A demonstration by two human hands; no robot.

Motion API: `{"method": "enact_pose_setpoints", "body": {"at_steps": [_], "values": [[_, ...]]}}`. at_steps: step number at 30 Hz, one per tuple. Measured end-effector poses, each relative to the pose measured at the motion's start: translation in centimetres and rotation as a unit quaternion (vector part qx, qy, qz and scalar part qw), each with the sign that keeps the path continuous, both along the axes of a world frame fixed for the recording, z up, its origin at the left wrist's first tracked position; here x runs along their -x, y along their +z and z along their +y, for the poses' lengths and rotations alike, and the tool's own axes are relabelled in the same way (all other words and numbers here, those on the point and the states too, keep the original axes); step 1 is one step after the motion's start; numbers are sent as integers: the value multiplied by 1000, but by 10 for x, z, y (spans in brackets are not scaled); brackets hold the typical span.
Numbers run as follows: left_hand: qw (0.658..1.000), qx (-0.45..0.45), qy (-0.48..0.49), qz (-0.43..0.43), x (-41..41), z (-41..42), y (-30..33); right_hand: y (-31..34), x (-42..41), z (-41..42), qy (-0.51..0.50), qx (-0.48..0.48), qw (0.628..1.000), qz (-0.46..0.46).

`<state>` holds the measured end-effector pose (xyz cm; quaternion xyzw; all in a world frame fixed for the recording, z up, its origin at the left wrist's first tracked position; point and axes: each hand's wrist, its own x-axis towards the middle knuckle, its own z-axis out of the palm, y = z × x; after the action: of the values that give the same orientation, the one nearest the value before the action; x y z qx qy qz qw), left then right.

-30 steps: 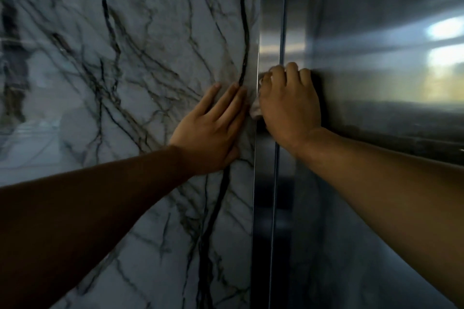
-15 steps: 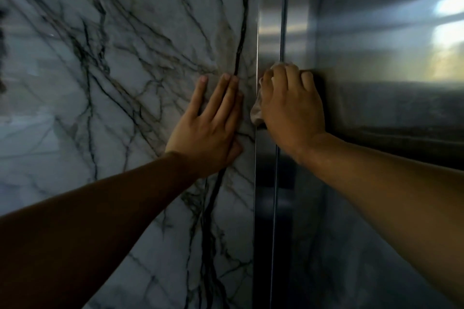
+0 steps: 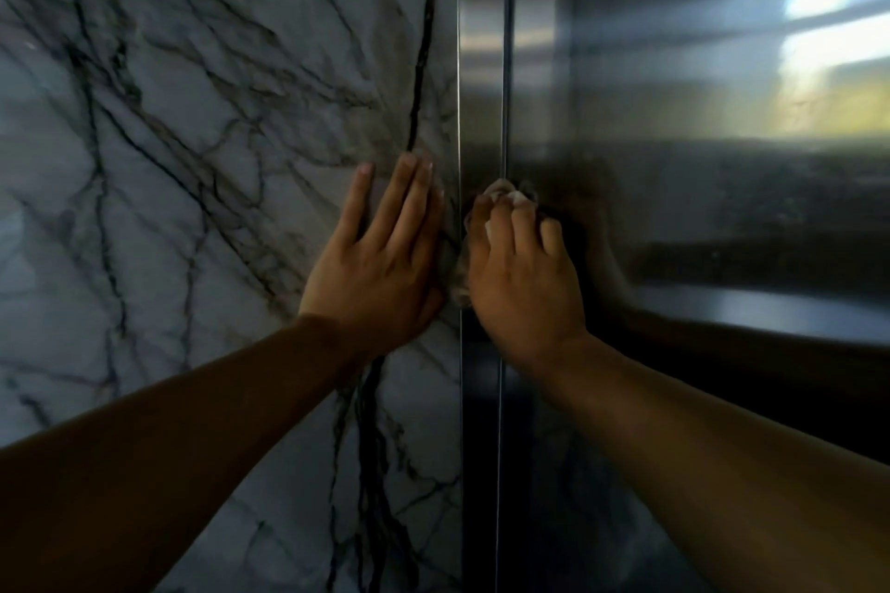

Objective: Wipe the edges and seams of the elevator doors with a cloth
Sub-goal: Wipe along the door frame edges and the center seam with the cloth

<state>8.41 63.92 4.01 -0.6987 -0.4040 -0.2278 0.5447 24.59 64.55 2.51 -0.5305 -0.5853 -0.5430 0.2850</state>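
Cloth [image 3: 511, 197]: small, white, crumpled, mostly hidden under curled right hand [image 3: 522, 274], pressed against steel door frame [image 3: 481, 63] at vertical seam [image 3: 503, 77]. Elevator door [image 3: 698, 159]: brushed steel, reflective, upright, closed against frame.

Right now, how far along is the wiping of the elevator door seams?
Nothing shows as finished. In hand: the right hand presses a cloth on the vertical seam mid-height, while the left hand lies flat on the marble wall. The seam above and below remains.

We are seeing glossy veined marble wall [image 3: 192, 159], brushed, reflective steel door [image 3: 674, 255] and frame [image 3: 481, 63], and soft white cloth [image 3: 510, 197].
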Motion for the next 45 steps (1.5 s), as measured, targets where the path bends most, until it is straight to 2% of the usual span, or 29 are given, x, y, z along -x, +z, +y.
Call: {"method": "enact_pose_setpoints", "body": {"at_steps": [6,17,20,25,32,40,45], "values": [[999,30,-4,34,-4,1,-61,-38,-2,-6,-10,30,999,-2],[995,81,-46,-30,-7,-6,-132,-125,-6,-14,-11,63,998,-4],[994,95,-26,-43,7,-16,-156,-134,-2,-15,-15,63,998,21],[992,99,-18,-75,21,-34,-205,-179,-8,-17,-23,84,996,-11],[986,77,31,-142,21,-37,-250,-197,-4,-9,-18,60,998,5],[975,126,49,-175,17,-50,-316,-275,-9,-15,-3,77,997,-7],[968,173,63,-168,24,-58,-353,-293,-2,-9,27,54,997,56]]}}
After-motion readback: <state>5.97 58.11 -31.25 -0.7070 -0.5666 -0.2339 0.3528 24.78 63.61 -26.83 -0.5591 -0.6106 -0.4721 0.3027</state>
